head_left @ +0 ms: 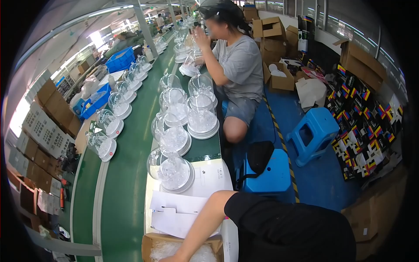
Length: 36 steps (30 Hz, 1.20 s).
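My left arm, in a black short sleeve, reaches down and left into an open cardboard box (152,240) at the lower edge. The box holds clear plastic bags or wrapping (198,253). My left hand (168,258) is cut off by the picture's edge inside the box, so its fingers do not show. My right hand is out of view. Just beyond the box lie white paper sheets (176,214) on the table end. Behind them stands a clear glass dome on a round white base (172,168).
Several more glass domes on white bases (201,120) stand in rows along the green conveyor belt (131,174). A seated co-worker in a grey shirt (238,65) handles one further up. Blue plastic stools (314,133), cardboard cartons (360,61) and stacked colourful boxes (364,126) fill the right side.
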Each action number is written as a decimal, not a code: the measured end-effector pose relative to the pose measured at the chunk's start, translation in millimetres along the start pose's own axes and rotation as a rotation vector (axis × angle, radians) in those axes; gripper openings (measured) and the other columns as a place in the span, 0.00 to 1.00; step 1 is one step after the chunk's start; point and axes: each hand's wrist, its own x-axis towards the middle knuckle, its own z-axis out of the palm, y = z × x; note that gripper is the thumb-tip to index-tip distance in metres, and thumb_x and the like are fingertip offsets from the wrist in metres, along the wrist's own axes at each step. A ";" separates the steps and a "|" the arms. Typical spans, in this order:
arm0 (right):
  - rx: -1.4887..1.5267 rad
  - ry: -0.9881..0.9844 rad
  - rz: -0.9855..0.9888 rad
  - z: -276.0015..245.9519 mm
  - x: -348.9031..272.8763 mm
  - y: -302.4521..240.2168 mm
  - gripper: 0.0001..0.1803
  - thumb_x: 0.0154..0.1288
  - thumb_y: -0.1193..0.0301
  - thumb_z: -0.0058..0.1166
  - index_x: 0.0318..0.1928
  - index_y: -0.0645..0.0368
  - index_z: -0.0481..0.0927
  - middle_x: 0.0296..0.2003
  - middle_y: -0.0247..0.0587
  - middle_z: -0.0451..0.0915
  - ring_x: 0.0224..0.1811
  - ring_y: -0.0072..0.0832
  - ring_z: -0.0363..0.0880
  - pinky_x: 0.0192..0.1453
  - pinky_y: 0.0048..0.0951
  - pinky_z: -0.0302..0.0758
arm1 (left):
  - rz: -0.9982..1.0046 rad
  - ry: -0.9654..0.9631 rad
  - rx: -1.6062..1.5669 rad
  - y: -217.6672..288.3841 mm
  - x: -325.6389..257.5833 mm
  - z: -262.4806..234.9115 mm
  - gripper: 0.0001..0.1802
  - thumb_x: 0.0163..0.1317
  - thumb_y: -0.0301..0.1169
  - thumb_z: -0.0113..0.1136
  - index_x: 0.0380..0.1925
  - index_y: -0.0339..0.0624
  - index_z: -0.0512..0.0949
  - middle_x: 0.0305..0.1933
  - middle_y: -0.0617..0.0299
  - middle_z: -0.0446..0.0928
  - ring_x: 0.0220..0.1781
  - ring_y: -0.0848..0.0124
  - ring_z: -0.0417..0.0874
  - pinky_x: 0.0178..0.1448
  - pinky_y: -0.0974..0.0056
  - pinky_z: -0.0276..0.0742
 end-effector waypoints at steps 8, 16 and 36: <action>0.218 -0.101 0.149 13.5 6.8 -4.1 0.19 0.64 0.69 0.52 0.50 0.72 0.75 0.49 0.56 0.78 0.52 0.36 0.76 0.59 0.35 0.70 | 0.020 -0.011 0.019 0.0 4.1 -15.3 0.22 0.58 0.24 0.65 0.52 0.40 0.73 0.32 0.60 0.81 0.32 0.76 0.81 0.35 0.73 0.76; 0.283 -0.070 0.175 19.0 4.6 3.1 0.20 0.64 0.69 0.52 0.51 0.72 0.75 0.49 0.55 0.78 0.52 0.35 0.75 0.59 0.35 0.70 | 0.036 -0.045 0.007 -6.0 8.8 -12.7 0.21 0.58 0.23 0.65 0.52 0.40 0.73 0.32 0.59 0.81 0.32 0.76 0.81 0.36 0.73 0.76; 0.448 -0.036 0.207 30.3 11.0 13.5 0.21 0.64 0.67 0.54 0.52 0.71 0.74 0.50 0.51 0.77 0.53 0.33 0.74 0.60 0.35 0.68 | 0.066 -0.083 -0.008 -23.1 11.2 -21.9 0.21 0.58 0.23 0.64 0.52 0.40 0.73 0.33 0.58 0.81 0.33 0.76 0.81 0.37 0.73 0.76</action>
